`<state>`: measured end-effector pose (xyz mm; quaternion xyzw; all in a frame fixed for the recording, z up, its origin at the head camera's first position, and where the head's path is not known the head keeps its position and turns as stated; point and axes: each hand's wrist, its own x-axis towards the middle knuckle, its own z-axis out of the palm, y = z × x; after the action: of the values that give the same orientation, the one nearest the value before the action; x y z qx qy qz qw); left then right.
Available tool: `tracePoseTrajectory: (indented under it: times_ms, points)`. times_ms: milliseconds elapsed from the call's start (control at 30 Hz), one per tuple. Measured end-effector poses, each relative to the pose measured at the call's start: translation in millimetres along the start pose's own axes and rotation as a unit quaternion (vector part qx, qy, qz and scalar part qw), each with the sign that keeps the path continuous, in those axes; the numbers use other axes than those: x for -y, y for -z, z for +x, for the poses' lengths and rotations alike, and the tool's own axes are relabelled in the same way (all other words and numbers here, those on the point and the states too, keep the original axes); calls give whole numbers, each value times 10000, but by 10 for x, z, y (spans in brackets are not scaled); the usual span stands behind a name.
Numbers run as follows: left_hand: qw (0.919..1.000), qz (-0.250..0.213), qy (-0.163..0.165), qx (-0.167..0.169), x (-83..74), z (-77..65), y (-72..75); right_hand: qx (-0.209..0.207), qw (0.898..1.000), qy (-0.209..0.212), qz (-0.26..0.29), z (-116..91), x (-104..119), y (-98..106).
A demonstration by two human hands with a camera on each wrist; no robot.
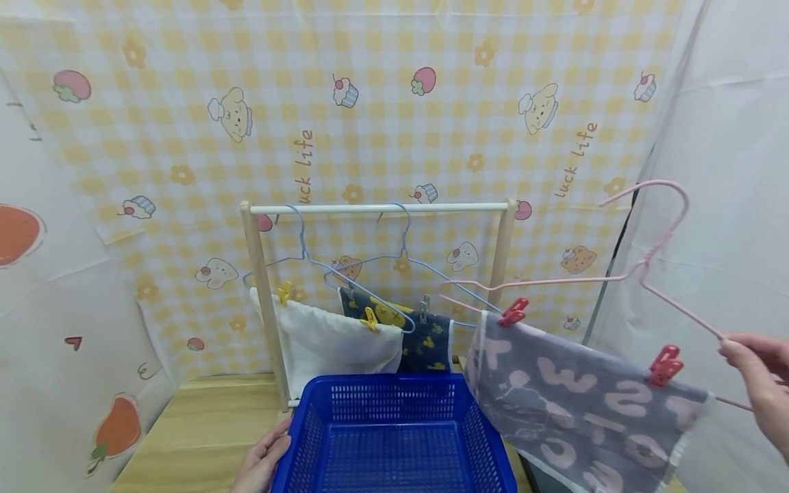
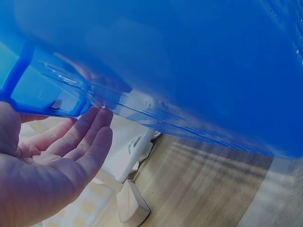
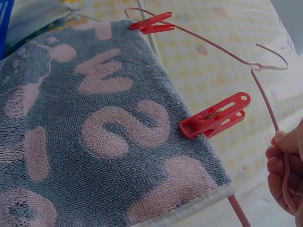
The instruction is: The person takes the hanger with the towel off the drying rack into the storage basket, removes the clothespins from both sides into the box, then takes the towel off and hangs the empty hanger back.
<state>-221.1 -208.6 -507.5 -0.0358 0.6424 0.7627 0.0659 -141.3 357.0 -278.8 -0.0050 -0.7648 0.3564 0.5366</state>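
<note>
My right hand (image 1: 764, 383) pinches the right arm of a pink wire hanger (image 1: 567, 281), held up at the right. A grey towel (image 1: 555, 397) with pink letters hangs from its lower bar. Two red clothespins (image 3: 218, 113) clip the towel along its top edge. At the left side of the blue plastic basket (image 1: 296, 431) is my left hand (image 1: 265, 459). In the left wrist view its fingers (image 2: 90, 137) are extended, with the tips against or very close to the basket's outer wall. The basket's near end falls outside the head view.
Behind the basket stands a wooden rack with a white rail (image 1: 345, 209). Two blue hangers (image 1: 403, 250) hang there, bearing a white towel (image 1: 339, 349) with yellow clips and a dark patterned towel (image 1: 428, 342). The wooden tabletop (image 1: 191, 431) shows at left; a checked curtain (image 1: 382, 123) hangs behind.
</note>
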Motion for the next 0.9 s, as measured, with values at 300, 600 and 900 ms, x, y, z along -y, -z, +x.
tracePoseTrajectory:
  times_ms: [300, 600, 900]
  points:
    - [10000, 63, -46, -49, 3, -2, -17, 347, 9992, 159, -141, -97, 379, -355]
    - [9932, 828, -691, -443, -9, 36, -18, 731, 9841, 1318, 936, -182, 537, -747]
    - [9728, 980, -2089, -182, -228, -45, 17, 1162, 9756, 1390, 1237, -394, 597, -1086]
